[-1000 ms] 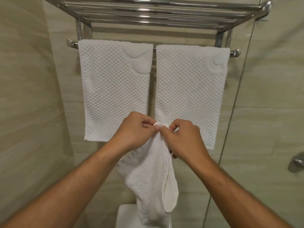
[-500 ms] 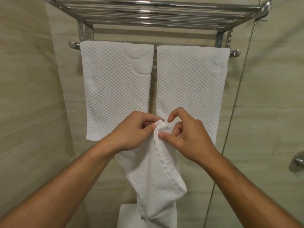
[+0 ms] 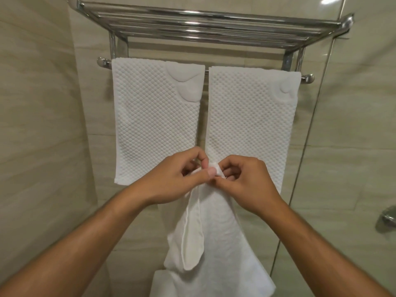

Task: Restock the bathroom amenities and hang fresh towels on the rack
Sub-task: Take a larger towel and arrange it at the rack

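A loose white towel (image 3: pixel 216 239) hangs down from both my hands in front of the wall. My left hand (image 3: pixel 171 179) pinches its top corner between thumb and fingers. My right hand (image 3: pixel 246 181) pinches the same top edge right beside it, fingertips almost touching the left ones. Behind them, two white waffle towels hang folded over the chrome rack's lower bar: the left towel (image 3: pixel 154 118) and the right towel (image 3: pixel 250 125). The chrome rack (image 3: pixel 205 24) has a shelf of several bars on top, with nothing seen on it.
Beige tiled walls close in on the left and behind. A glass shower panel (image 3: pixel 317 125) stands at the right, with a chrome fitting (image 3: pixel 387 217) beyond it. A white object (image 3: pixel 158 284) shows at the bottom edge, partly hidden by the hanging towel.
My right hand has closed its fingers back onto the towel's top edge beside the left hand. The hanging towel has spread wider below. The view has shifted slightly.
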The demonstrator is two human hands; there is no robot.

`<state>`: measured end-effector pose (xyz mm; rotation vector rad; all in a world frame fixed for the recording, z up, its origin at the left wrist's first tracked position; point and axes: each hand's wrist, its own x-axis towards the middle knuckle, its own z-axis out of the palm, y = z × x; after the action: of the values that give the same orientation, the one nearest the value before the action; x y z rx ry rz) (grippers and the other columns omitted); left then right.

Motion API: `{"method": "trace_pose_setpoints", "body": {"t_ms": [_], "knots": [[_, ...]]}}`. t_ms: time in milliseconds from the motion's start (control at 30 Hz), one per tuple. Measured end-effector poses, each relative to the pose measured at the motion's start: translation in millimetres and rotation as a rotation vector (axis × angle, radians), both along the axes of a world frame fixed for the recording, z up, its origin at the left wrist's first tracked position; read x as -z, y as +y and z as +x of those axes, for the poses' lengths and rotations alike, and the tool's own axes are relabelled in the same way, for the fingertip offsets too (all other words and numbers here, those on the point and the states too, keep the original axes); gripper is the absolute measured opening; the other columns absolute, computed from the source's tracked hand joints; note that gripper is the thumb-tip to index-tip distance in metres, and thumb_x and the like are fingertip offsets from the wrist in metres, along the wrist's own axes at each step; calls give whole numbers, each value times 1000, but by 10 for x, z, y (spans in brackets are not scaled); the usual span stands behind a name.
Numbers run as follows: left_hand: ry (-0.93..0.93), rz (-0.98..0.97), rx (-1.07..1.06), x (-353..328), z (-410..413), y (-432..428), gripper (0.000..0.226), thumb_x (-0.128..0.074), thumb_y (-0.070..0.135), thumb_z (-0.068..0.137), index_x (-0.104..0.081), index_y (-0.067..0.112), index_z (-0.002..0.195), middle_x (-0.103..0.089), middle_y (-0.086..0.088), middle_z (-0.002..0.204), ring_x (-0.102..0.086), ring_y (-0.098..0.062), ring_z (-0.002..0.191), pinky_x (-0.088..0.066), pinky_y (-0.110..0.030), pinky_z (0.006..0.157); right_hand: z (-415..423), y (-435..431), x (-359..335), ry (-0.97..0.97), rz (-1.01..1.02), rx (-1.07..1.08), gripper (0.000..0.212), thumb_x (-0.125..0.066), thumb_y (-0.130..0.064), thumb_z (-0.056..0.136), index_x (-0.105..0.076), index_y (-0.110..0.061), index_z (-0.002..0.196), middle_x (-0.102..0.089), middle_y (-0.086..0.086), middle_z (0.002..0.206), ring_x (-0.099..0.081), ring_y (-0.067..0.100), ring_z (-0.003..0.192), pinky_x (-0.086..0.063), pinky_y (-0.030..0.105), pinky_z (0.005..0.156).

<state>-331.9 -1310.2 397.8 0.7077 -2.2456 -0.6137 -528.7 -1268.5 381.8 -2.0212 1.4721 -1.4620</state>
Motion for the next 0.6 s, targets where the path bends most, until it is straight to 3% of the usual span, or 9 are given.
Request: {"method": "trace_pose_setpoints", "body": {"t_ms": [133,300,433,533,600], "knots": [[-133,-130,-117,-13,76,18,44,-79,53,76,-56,29,104,-70,1,85,-64,-20,78,-55,-44,73,7,2,-37,-10,-26,42,18,-88,-34,75,-73,-25,79,-74,-7,69,-68,7,60,-57,32,61],[-321,-254,-246,56,152,-29,29,-57,52,74,-61,23,75,-63,3,69,-56,-15,65,-49,-41,63,-68,0,-132,-116,-47,90,18,-87,-29,77,-71,-22,81,-73,-4,64,-64,4,55,-49,21,58],[-347,-275,-360,158,111,-71,35,-44,43,73,-53,10,66,-57,-5,63,-53,-21,62,-45,-45,61,-67,8,-179,-90,-64,120,18,-87,-31,76,-72,-24,80,-73,-5,65,-65,6,57,-51,25,60],[-351,-232,-362,160,183,-109,33,-47,44,71,-63,16,76,-64,1,71,-58,-16,69,-51,-44,67,-121,44,-243,-138,-73,118,18,-87,-30,77,-72,-23,82,-74,-3,67,-70,10,62,-58,32,65],[-303,-142,-347,141,279,-122,24,-55,42,74,-69,25,82,-69,10,80,-61,-7,77,-52,-34,73,-208,62,-282,-180,-66,128,20,-87,-30,76,-72,-20,85,-75,-1,69,-73,16,68,-61,39,72]]}}
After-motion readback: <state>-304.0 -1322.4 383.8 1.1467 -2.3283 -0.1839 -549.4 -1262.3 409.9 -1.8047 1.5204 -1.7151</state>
